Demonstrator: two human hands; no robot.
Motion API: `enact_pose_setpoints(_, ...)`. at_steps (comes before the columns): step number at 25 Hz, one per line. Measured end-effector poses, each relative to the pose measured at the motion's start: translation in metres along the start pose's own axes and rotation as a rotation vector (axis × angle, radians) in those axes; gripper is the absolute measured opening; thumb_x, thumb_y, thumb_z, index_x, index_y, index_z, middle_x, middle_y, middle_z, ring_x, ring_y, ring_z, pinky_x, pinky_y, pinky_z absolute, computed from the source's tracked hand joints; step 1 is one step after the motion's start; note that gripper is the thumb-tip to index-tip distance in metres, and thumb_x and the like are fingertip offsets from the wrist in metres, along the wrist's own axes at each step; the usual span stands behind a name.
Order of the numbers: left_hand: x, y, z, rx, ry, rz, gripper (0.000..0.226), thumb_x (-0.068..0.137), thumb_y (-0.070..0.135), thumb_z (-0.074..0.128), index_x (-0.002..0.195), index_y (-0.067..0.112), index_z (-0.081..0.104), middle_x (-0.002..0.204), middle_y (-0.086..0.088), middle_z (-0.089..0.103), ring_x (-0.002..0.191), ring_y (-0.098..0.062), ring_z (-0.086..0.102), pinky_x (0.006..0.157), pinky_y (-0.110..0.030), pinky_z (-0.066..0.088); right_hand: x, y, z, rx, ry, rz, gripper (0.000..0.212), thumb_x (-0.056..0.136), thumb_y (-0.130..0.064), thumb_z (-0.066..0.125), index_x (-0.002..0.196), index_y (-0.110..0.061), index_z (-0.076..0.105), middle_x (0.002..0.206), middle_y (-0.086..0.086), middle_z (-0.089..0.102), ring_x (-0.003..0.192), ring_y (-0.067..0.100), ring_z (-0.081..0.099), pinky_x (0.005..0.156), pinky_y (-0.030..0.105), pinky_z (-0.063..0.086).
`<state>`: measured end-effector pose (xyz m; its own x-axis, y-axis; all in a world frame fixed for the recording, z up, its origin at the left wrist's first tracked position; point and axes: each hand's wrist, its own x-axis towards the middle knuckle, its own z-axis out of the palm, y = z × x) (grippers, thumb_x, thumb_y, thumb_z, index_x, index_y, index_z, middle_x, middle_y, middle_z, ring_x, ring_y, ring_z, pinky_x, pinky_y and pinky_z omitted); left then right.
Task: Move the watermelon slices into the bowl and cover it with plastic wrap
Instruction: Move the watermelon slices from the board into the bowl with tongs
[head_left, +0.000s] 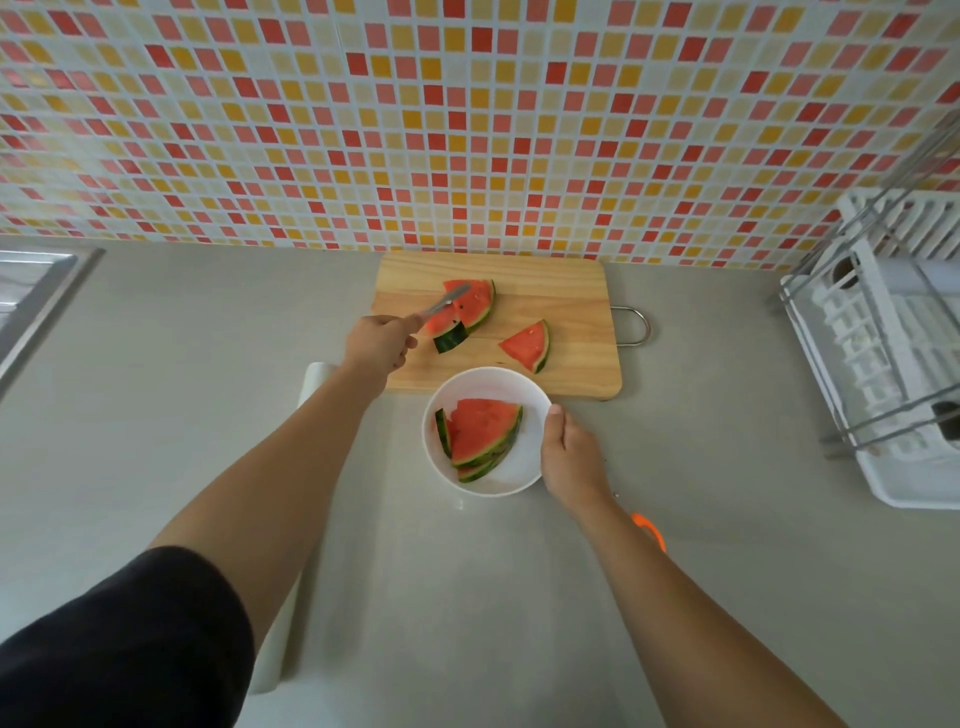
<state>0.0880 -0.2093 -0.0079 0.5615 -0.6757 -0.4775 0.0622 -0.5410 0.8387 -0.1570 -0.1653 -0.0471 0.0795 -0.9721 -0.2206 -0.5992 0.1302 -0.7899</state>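
Note:
A white bowl (524, 470) stands on the grey counter in front of a wooden cutting board (561, 291). Several watermelon slices (480, 431) lie stacked in the bowl. My right hand (574, 457) grips the bowl's right rim. My left hand (382, 345) holds metal tongs (447, 301), whose tips pinch a slice (448, 328) at the left of the board. Another slice (478, 301) lies just behind it, and a single wedge (527, 345) rests further right. A white roll of plastic wrap (280, 644) lies under my left forearm, mostly hidden.
A white dish rack (883, 364) with metal rails fills the right edge of the counter. A steel sink rim (41, 306) shows at far left. An orange object (649, 530) peeks out beside my right forearm. The tiled wall stands directly behind the board.

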Motion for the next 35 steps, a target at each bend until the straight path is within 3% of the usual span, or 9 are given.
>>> enact_pose_setpoints(5, 0.015, 0.003, 0.006, -0.043, -0.02, -0.049, 0.018, 0.08, 0.022, 0.074, 0.081, 0.005, 0.068, 0.068, -0.005, 0.058, 0.048, -0.011, 0.041, 0.043, -0.02, 0.037, -0.002, -0.001, 0.0, 0.044, 0.002, 0.0, 0.043, 0.098, -0.034, 0.027, 0.081, -0.008, 0.057, 0.066, -0.008, 0.054, 0.064, 0.006, 0.05, 0.062, 0.03, 0.033)
enact_pose_setpoints(13, 0.017, -0.001, 0.004, -0.282, -0.077, -0.182, 0.015, 0.085, 0.015, 0.068, 0.08, 0.001, 0.065, 0.062, -0.002, 0.051, 0.035, -0.004, 0.035, 0.033, -0.013, 0.027, -0.005, -0.004, -0.002, 0.053, -0.004, 0.013, 0.042, 0.097, -0.035, 0.026, 0.075, -0.014, 0.054, 0.067, -0.005, 0.055, 0.065, 0.005, 0.051, 0.057, 0.03, 0.034)
enact_pose_setpoints(19, -0.024, -0.01, -0.027, -0.383, -0.233, -0.145, 0.017, 0.088, 0.016, 0.063, 0.085, 0.0, 0.064, 0.055, 0.002, 0.045, 0.036, -0.003, 0.032, 0.031, -0.011, 0.023, -0.006, -0.006, -0.004, 0.046, -0.015, 0.031, 0.043, 0.097, -0.036, 0.024, 0.076, -0.011, 0.052, 0.066, -0.002, 0.053, 0.064, 0.01, 0.051, 0.054, 0.028, 0.033)
enact_pose_setpoints(24, -0.079, -0.041, -0.053, -0.277, -0.359, -0.177, 0.019, 0.089, 0.018, 0.061, 0.083, 0.0, 0.067, 0.052, 0.005, 0.045, 0.037, -0.002, 0.031, 0.029, -0.01, 0.021, -0.007, -0.009, -0.005, 0.036, -0.023, 0.05, 0.043, 0.098, -0.037, 0.022, 0.079, -0.013, 0.052, 0.067, -0.005, 0.053, 0.064, 0.004, 0.049, 0.058, 0.031, 0.031)
enact_pose_setpoints(28, -0.098, -0.05, -0.054, -0.196, -0.324, -0.125, 0.019, 0.085, 0.021, 0.067, 0.078, 0.003, 0.07, 0.05, 0.006, 0.046, 0.038, -0.003, 0.029, 0.033, -0.012, 0.021, -0.006, -0.008, -0.004, 0.03, -0.017, 0.058, 0.043, 0.097, -0.039, 0.022, 0.072, -0.017, 0.049, 0.067, -0.003, 0.053, 0.063, 0.008, 0.05, 0.053, 0.028, 0.033)
enact_pose_setpoints(32, -0.101, -0.05, -0.053, -0.057, -0.315, -0.03, 0.018, 0.083, 0.02, 0.07, 0.074, 0.005, 0.072, 0.048, 0.007, 0.047, 0.041, -0.006, 0.031, 0.036, -0.013, 0.024, -0.004, -0.007, -0.003, 0.014, 0.004, 0.058, 0.041, 0.097, -0.038, 0.022, 0.076, -0.016, 0.05, 0.065, -0.011, 0.047, 0.067, 0.02, 0.046, 0.066, 0.031, 0.031)
enact_pose_setpoints(35, -0.106, -0.049, -0.048, 0.045, -0.258, 0.059, 0.02, 0.083, 0.022, 0.071, 0.071, 0.006, 0.072, 0.047, 0.007, 0.049, 0.048, -0.011, 0.035, 0.04, -0.015, 0.029, -0.003, -0.005, -0.002, 0.004, 0.0, 0.054, 0.039, 0.097, -0.038, 0.022, 0.077, -0.019, 0.049, 0.067, -0.008, 0.047, 0.072, 0.023, 0.045, 0.069, 0.03, 0.031)
